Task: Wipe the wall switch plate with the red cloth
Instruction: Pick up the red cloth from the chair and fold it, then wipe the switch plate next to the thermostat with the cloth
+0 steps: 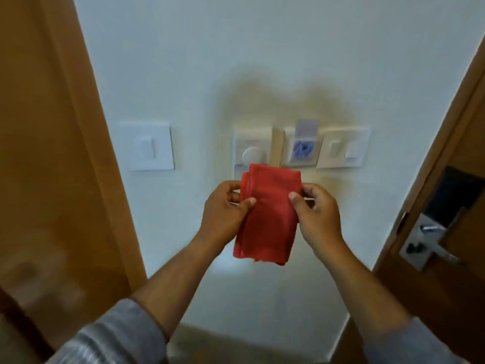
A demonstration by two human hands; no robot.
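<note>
A folded red cloth [265, 219] hangs in front of the wall, held by both hands. My left hand [223, 214] pinches its left edge and my right hand [317, 214] pinches its right edge, thumbs on the front. Just above the cloth is a white row of wall plates: a round dial plate [252, 145], a key card slot plate [301, 149] holding a card, and a rocker switch plate [343, 149]. The cloth's top edge overlaps the bottom of the dial plate in view. A separate single switch plate [151, 147] sits further left.
A brownish stain [283, 98] spreads on the white wall above the plates. A wooden panel [52, 153] stands on the left. At the right is a wooden door [446, 179] with a metal lock and handle [425, 245].
</note>
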